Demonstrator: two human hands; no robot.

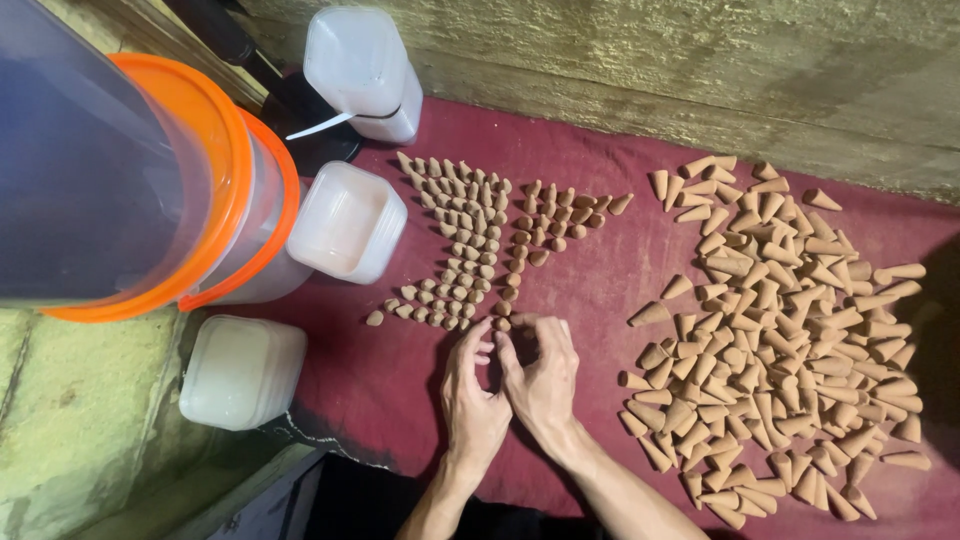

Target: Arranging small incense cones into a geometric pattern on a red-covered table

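Both hands rest close together on a dark red cloth. My left hand and my right hand pinch with their fingertips at small tan cones at the near end of several neat rows of upright cones. The fingertips touch those cones; whether one is lifted I cannot tell. A big loose pile of larger tan cones lies on its sides to the right of my right hand.
Large clear tubs with orange rims stand at the left. Beside them are three white lidded containers. A rough wall runs behind the cloth. A yellowish ledge is at the lower left.
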